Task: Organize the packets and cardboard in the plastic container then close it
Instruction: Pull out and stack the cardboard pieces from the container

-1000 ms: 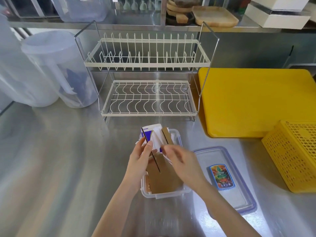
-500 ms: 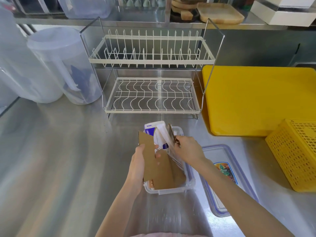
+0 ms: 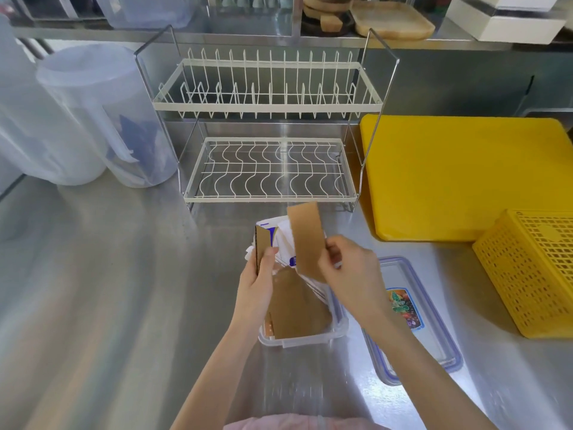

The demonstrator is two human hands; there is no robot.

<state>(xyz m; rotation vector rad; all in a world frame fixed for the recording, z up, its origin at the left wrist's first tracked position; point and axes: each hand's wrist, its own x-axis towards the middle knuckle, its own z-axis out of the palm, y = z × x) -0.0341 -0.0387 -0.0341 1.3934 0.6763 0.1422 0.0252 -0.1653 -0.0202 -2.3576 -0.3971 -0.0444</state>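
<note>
- You are mid-sort: your right hand (image 3: pixel 350 268) pinches a narrow brown cardboard strip (image 3: pixel 305 238) by its lower edge and holds it upright above the clear rectangular plastic container (image 3: pixel 310 338), which sits on the steel counter (image 3: pixel 108 305) at about 6 o'clock from the white two-tier wire dish rack (image 3: pixel 269 135).
- Your left hand (image 3: pixel 259 280) grips a second brown cardboard piece (image 3: pixel 262 248), seen nearly edge-on, at the container's 9 o'clock side; thumb and fingers are curled round it.
- Between the two pieces stand the white and blue packets (image 3: pixel 283 243), leaning toward 12 o'clock; a larger brown cardboard sheet (image 3: pixel 297 305) lies slanted inside the container at its 6 o'clock end.
- The clear blue-rimmed lid with a fruit sticker (image 3: pixel 409 318) lies flat at 3 o'clock of the container, just beside it, untouched.
- Judgement: packing is unfinished and closing has not begun.
- Next, you likely need to slide each cardboard piece down beside the packets so that nothing stands above the rim, then fetch the lid.
- Watch the tall packets: if they stay proud, the lid probably won't seat.
</note>
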